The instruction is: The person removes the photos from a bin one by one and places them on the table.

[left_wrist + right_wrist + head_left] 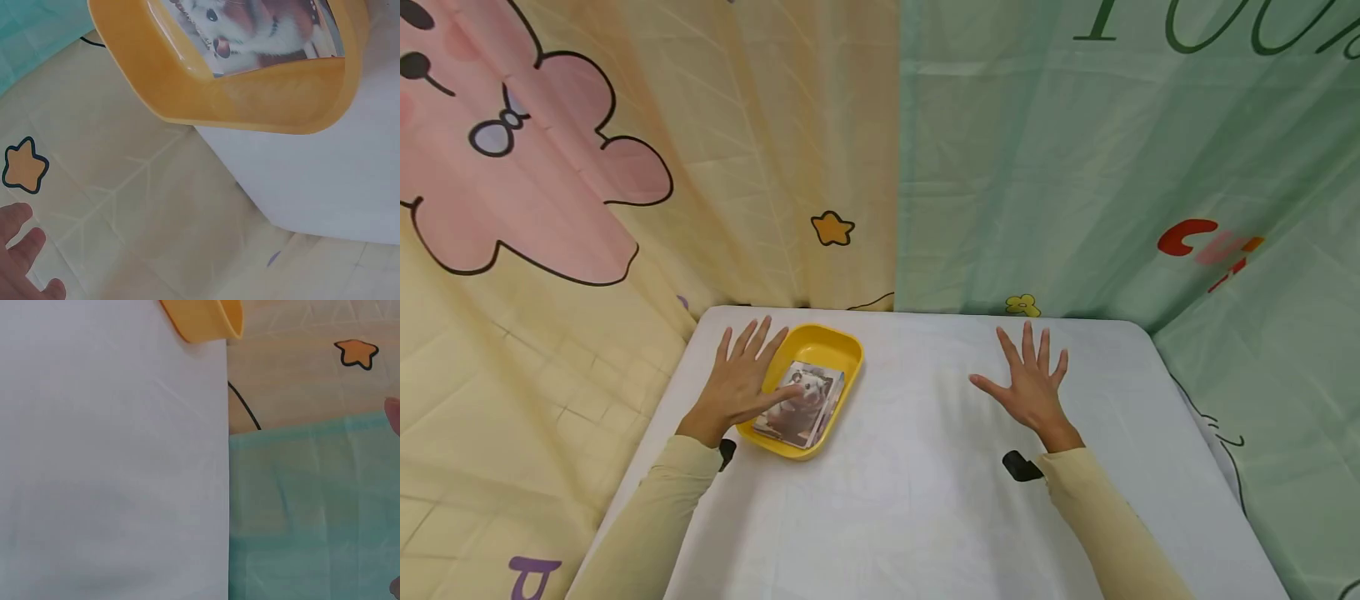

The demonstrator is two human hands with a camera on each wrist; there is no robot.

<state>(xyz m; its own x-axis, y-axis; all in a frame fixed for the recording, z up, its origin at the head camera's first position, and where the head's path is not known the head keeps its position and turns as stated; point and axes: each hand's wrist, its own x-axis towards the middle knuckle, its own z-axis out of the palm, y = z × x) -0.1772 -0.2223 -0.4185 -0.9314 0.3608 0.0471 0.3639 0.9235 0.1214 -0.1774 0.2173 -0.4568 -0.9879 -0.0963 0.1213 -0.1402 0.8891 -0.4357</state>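
Observation:
A yellow tray [848, 350] sits on the left part of the white table, holding a stack of picture cards [808, 408]. The top card [250, 31] shows a light-furred animal in the left wrist view. Over the tray's left side spreads my left hand [741, 387], fingers straight and apart, its thumb overlapping the cards in the head view. My right hand [1032, 387] is held over the table's right half, fingers fanned out, with nothing in it. Only a few fingertips of each hand show in the wrist views.
The white table [910, 500] has its far edge against hanging curtains. A yellow curtain [737, 167] with a pink cartoon figure is on the left, a green curtain [1000, 167] on the right. Dark wrist devices, one being the right camera [1021, 467], sit at both cuffs.

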